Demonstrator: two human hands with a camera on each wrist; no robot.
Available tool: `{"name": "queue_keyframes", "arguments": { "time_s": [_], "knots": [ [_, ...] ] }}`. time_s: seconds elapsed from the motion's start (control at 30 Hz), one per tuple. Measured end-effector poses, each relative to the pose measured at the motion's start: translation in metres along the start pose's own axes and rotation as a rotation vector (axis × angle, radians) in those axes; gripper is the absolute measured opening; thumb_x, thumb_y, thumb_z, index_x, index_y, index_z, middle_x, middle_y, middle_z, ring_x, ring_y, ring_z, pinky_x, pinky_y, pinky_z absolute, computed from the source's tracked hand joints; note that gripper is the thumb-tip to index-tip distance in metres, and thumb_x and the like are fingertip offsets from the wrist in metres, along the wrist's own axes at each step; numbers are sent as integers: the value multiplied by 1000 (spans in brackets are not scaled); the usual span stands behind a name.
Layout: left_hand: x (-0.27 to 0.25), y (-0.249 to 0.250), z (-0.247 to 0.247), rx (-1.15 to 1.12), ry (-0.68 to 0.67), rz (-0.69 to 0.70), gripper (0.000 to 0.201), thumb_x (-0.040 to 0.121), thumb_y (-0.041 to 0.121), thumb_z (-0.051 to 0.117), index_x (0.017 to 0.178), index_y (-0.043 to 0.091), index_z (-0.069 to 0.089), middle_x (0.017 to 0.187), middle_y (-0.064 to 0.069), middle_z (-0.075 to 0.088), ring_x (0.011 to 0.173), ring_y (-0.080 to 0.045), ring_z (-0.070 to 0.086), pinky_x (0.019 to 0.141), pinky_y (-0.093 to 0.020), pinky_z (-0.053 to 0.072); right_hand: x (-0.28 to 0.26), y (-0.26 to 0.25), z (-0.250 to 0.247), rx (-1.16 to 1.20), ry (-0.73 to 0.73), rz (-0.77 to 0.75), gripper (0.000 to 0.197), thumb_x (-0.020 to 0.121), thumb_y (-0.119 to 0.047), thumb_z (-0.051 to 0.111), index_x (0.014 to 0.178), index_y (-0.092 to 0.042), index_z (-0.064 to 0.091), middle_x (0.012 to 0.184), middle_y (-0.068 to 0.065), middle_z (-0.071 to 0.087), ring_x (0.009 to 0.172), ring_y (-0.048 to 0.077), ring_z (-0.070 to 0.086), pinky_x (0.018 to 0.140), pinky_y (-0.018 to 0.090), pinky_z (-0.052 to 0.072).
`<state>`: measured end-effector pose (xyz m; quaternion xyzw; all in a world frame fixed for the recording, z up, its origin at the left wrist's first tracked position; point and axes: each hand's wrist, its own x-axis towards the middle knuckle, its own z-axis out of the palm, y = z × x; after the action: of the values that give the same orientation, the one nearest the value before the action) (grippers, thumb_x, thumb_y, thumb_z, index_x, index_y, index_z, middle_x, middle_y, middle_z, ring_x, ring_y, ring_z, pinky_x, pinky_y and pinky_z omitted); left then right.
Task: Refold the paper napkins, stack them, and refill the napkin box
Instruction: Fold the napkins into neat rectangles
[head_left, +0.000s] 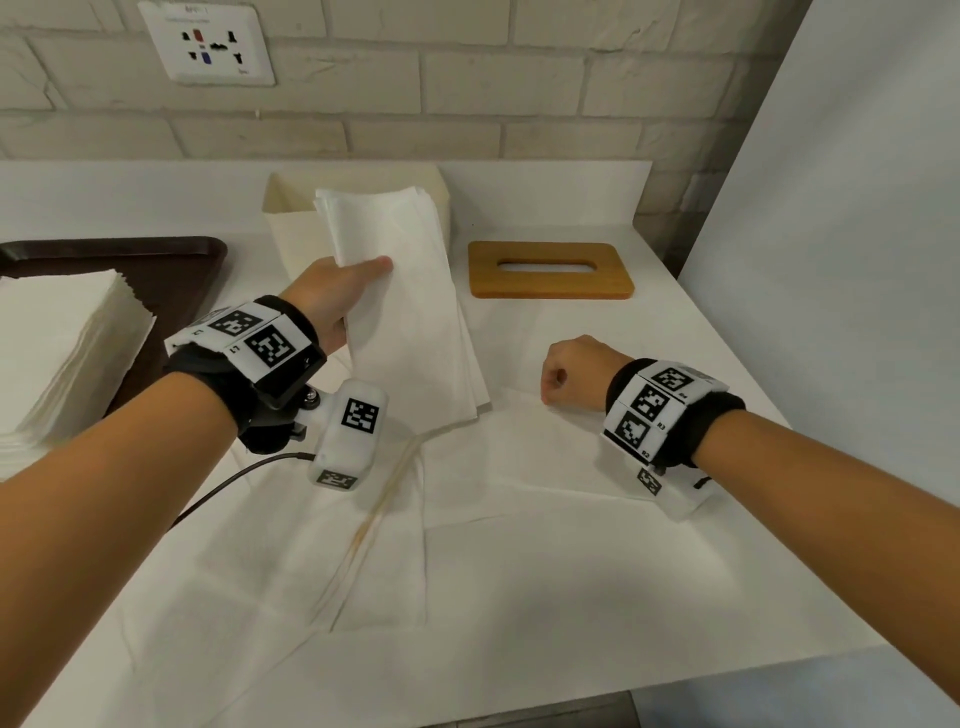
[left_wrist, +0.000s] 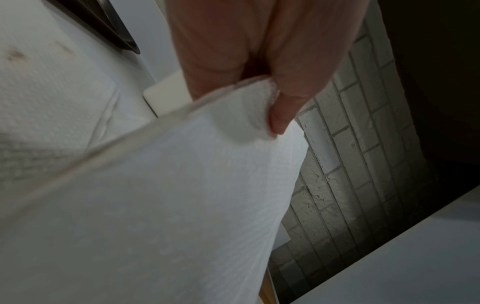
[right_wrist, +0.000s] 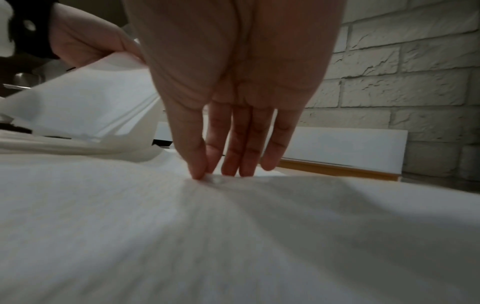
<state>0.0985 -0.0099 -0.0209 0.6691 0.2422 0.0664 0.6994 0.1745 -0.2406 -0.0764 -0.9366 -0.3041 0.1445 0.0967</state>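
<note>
Left hand (head_left: 332, 296) grips folded white paper napkin stack (head_left: 410, 312) toward 12-o'clock cream box (head_left: 285, 208) for refilling; right hand (head_left: 571, 374) pinches the unfolded white napkin's (head_left: 519, 457) edge for refolding.

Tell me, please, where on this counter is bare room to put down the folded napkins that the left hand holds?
Bare counter lies right of the wooden lid, toward the white panel, and behind the lid by the brick wall. Crowded: unfolded napkins cover the near counter, and the tray at left carries a napkin stack. The left hand holds the folded napkins.
</note>
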Motion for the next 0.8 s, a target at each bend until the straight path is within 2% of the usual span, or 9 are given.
{"name": "queue_keyframes", "arguments": {
  "time_s": [0.13, 0.2, 0.27, 0.33, 0.47, 0.5, 0.63, 0.73, 0.8],
  "knots": [
    [-5, 18, -13, -36, 65, 53, 38, 95, 21, 52, 129, 5, 49, 94, 0, 62, 84, -15, 60, 70, -26, 48, -7, 5, -37, 237, 169, -41, 11, 83, -7, 59, 88, 0, 65, 102, 16, 67, 100, 29, 60, 87, 30, 47],
    [-7, 12, -16, -37, 61, 28, 38, 96, 22, 50, 130, 4, 49, 93, -1, 63, 82, -15, 60, 68, -26, 48, -14, 8, -48, 326, 228, -43, 8, 82, -2, 60, 83, 5, 62, 97, 22, 66, 95, 33, 59, 76, 21, 45],
    [-9, 6, -16, -59, 56, 0, 38, 97, 22, 47, 131, 4, 47, 94, -2, 63, 83, -15, 61, 68, -27, 47, -19, 12, -59, 385, 250, -2, 8, 83, -3, 60, 74, -3, 59, 80, 13, 62, 84, 28, 54, 66, 13, 40],
    [-9, 7, -15, -87, 44, -6, 37, 98, 21, 44, 130, 3, 47, 94, -3, 62, 83, -16, 60, 69, -27, 47, -20, 13, -77, 408, 328, 43, 22, 84, -8, 60, 64, -13, 51, 68, 0, 53, 78, 18, 50, 63, 16, 38],
    [-15, 14, 5, -120, -35, -4, 35, 100, 23, 41, 127, 2, 50, 97, -5, 63, 85, -17, 61, 69, -27, 48, -28, -13, -108, 432, 611, 29, 30, 86, -15, 58, 60, -19, 42, 86, 6, 61, 72, 14, 49, 53, 3, 34],
    [-17, 15, 13, -128, -62, -6, 35, 100, 24, 40, 125, 2, 50, 98, -6, 63, 86, -17, 61, 69, -28, 49, -29, -26, -108, 468, 633, -1, 31, 85, -15, 58, 60, -21, 42, 94, 8, 64, 76, 14, 52, 55, 3, 36],
    [-23, 16, 42, -153, -150, 0, 33, 100, 26, 40, 122, 6, 54, 106, -9, 65, 90, -20, 63, 73, -30, 51, -31, -75, -87, 378, 579, -94, 11, 85, -20, 57, 75, -16, 53, 103, 4, 63, 93, 21, 59, 79, 32, 48],
    [-27, 18, 53, -91, -162, 39, 33, 99, 27, 42, 118, 5, 58, 93, -8, 67, 83, -20, 63, 66, -27, 53, -29, -98, -65, 319, 564, -187, 9, 87, -16, 53, 81, -9, 51, 99, 8, 61, 96, 26, 57, 82, 38, 47],
    [-25, 19, 52, -81, -101, 28, 38, 99, 25, 40, 125, 1, 54, 98, -10, 66, 83, -22, 63, 66, -29, 52, -30, -101, -64, 413, 596, -162, 11, 86, -17, 56, 79, -12, 49, 91, 9, 62, 88, 25, 58, 81, 33, 49]
  ]
}}
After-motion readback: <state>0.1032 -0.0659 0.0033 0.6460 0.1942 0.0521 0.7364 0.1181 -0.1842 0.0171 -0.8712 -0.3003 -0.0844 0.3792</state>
